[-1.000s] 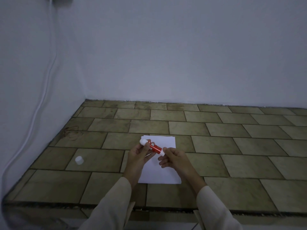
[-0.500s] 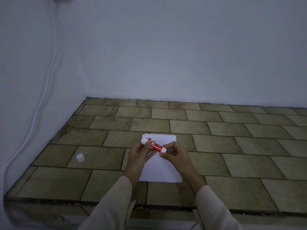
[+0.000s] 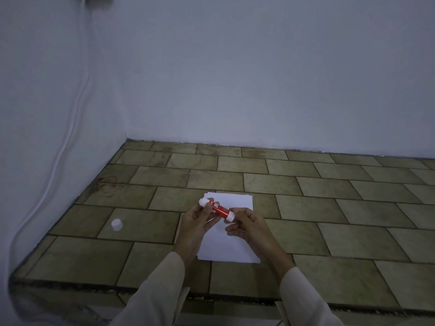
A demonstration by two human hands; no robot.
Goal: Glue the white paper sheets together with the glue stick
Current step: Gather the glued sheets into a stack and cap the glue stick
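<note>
A stack of white paper sheets (image 3: 229,243) lies flat on the tiled surface in front of me. Above it I hold a red glue stick (image 3: 219,209) nearly level, its exposed white glue end pointing up-left. My left hand (image 3: 196,222) grips the stick near that glue end with thumb and fingers. My right hand (image 3: 247,225) pinches the white base at the stick's lower right end. The stick's white cap (image 3: 117,224) stands by itself on a tile to the left of the hands.
The tiled surface (image 3: 329,208) meets white walls at the back and the left. A white cable (image 3: 70,128) runs down the left wall. The surface's rough front edge (image 3: 235,300) lies just below my sleeves.
My right hand has closed in on the stick's white base and now pinches it. The left hand and the stick have stayed almost where they were.
</note>
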